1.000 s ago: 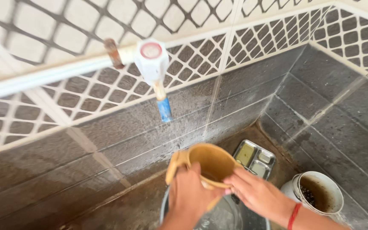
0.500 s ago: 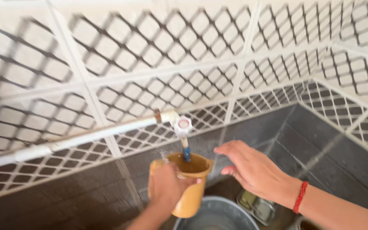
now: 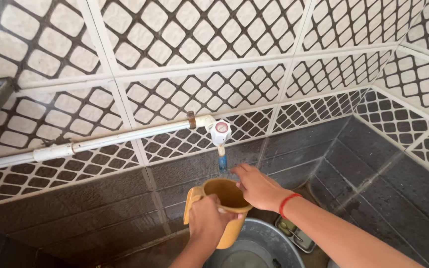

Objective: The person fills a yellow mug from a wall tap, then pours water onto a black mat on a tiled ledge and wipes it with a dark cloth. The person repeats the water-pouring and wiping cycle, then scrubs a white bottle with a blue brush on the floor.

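A yellow-orange plastic jug (image 3: 223,194) is held up under a white tap (image 3: 220,133) with a blue spout, fixed to a white pipe (image 3: 100,141) along the tiled wall. My left hand (image 3: 208,222) grips the jug's side by its handle. My right hand (image 3: 256,186), with a red band on the wrist, rests its fingers on the jug's rim just below the spout. No water stream is visible.
A grey metal basin (image 3: 261,248) sits right below the jug. A small metal tray (image 3: 296,233) lies on the floor beside it. White lattice-pattern tiles cover the upper walls, dark grey tiles the lower walls; a corner is at the right.
The view has tilted and the tap now sits higher in frame. The jug stays under the spout. My right hand has come down from beside the tap onto the jug's rim.
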